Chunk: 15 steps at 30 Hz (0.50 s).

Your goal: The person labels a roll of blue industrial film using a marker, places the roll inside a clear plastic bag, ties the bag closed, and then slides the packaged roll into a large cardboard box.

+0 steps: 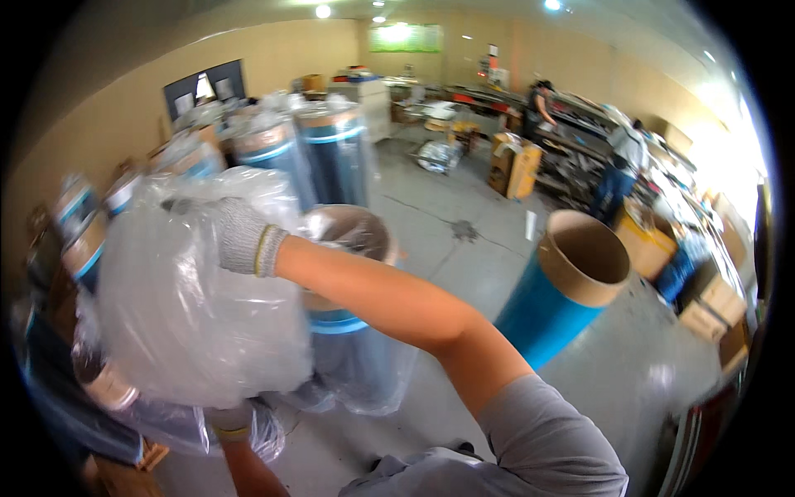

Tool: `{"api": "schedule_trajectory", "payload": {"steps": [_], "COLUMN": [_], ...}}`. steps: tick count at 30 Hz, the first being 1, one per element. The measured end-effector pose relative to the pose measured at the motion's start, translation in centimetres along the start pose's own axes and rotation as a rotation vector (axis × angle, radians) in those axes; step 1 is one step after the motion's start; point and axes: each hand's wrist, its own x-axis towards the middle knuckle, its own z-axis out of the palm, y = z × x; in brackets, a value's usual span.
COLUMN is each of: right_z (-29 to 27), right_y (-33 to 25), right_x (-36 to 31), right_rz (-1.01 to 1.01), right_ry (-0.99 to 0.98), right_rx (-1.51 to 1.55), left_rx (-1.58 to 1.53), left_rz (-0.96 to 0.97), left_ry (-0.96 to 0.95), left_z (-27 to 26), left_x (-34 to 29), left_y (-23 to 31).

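Observation:
A large bundle of clear plastic film [199, 306] is held up in front of me at the left. My right hand [240, 236], in a grey knit glove, reaches across and presses on its upper part, the fingers partly curled over the film. From below, my gloved left hand [232, 418] holds its lower edge; its fingers are hidden under the film. Just behind the bundle stands an upright cardboard-topped drum [348, 228] wrapped in clear film with a blue band. An unwrapped blue drum [551, 298] with an open brown rim stands to my right.
Several wrapped drums [331, 157] crowd the left and back left. Cardboard boxes [515, 166] sit on the grey floor [464, 207] farther off. Two people work by a cluttered bench [580, 124] at the back right. More boxes [708, 302] line the right side.

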Motion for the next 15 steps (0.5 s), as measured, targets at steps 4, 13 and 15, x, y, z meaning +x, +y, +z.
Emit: {"api": "schedule_trajectory", "payload": {"steps": [4,13,15], "right_z": [-12.1,-49.5,-53.8], "right_y": [5.0,9.5,11.1], "right_x": [-6.1,-32.0,-39.8], "right_rz": [-0.339,0.012,0.276], "right_ry": [0.465,0.475,0.597], "right_rx": [-0.138,-0.448,-0.029], "left_rx": [-0.171,-1.123,-0.852], "left_rz": [-0.086,0.122,0.284], "left_ry": [0.252,0.507,0.567], "left_z": [-3.1,-13.1,-12.5], "left_x": [11.6,39.0,41.7], "left_y": [3.9,36.3,43.8]}}
